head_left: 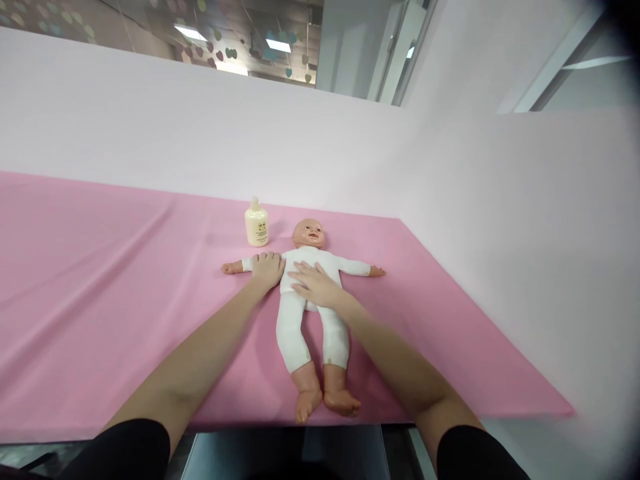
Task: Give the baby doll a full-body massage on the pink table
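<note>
A baby doll (291,333) with a white cloth body lies on its back, arms spread, its bare feet toward me. My left hand (269,268) is over the doll's upper arm on the left side, fingers close together and bent over it; the fingertips are hidden. Flat on the doll's belly lies my right hand (316,284), its fingers spread. Beyond my left hand a cream pump bottle (257,228) stands upright, close to the doll's head and touched by neither hand.
A pink sheet (125,300) with some creases covers the table, whose front edge is close to me. White walls (200,127) rise behind and to the right. Above the back wall is a window (240,40) with heart-shaped decorations.
</note>
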Action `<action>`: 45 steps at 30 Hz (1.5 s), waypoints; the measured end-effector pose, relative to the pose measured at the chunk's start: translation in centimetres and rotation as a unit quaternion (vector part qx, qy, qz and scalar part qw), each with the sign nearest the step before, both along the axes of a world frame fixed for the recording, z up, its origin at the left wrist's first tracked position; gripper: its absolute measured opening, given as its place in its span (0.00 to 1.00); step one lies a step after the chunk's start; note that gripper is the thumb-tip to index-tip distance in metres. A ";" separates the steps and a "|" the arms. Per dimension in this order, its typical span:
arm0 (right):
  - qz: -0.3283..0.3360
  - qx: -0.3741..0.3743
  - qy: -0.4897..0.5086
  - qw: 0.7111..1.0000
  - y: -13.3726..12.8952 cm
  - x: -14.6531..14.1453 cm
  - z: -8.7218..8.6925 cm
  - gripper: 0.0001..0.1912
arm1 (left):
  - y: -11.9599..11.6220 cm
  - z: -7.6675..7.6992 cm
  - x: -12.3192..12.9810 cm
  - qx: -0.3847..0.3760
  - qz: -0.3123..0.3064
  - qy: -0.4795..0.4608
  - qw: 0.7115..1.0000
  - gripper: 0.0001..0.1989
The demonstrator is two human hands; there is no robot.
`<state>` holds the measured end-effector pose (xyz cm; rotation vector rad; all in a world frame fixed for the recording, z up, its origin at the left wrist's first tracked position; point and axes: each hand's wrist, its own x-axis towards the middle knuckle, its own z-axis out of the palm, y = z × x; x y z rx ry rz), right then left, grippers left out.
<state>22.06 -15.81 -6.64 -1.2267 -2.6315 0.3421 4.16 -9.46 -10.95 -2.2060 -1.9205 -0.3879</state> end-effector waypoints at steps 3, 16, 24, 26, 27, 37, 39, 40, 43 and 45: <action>-0.071 -0.011 0.060 0.996 2.6 1.9 -1.2 0.26 | 0.0 0.2 0.0 -0.014 0.002 -0.028 0.999 0.22; -0.219 0.034 0.156 0.962 6.8 5.8 -5.5 0.28 | -4.8 3.3 6.1 -0.154 -0.312 -0.074 0.935 0.29; -0.260 0.088 0.112 0.955 6.9 7.1 -5.3 0.24 | -10.1 4.3 8.7 -0.160 -0.441 -0.019 0.883 0.34; -0.265 0.089 0.101 0.955 6.9 7.3 -5.3 0.24 | -11.6 4.2 9.5 -0.146 -0.505 -0.025 0.850 0.28; -0.266 0.087 0.097 0.955 7.0 7.4 -5.3 0.24 | -12.4 4.1 9.9 -0.139 -0.537 -0.029 0.832 0.24; -0.235 0.050 0.066 0.968 5.8 5.9 -3.8 0.27 | -15.1 4.6 11.6 -0.182 -0.681 -0.018 0.709 0.15; -0.171 0.038 0.054 0.983 4.6 4.8 -2.9 0.28 | -15.0 4.9 11.6 -0.189 -0.686 -0.018 0.702 0.15; -0.132 0.033 0.046 0.990 3.9 4.2 -2.4 0.29 | -14.9 5.0 11.6 -0.193 -0.691 -0.018 0.696 0.15; -0.025 0.017 0.004 1.000 1.6 2.3 -1.1 0.26 | -14.9 5.1 11.6 -0.206 -0.699 -0.022 0.684 0.15; 0.054 0.015 -0.012 0.998 0.4 1.4 -0.4 0.23 | -14.9 5.2 11.6 -0.221 -0.698 -0.033 0.680 0.16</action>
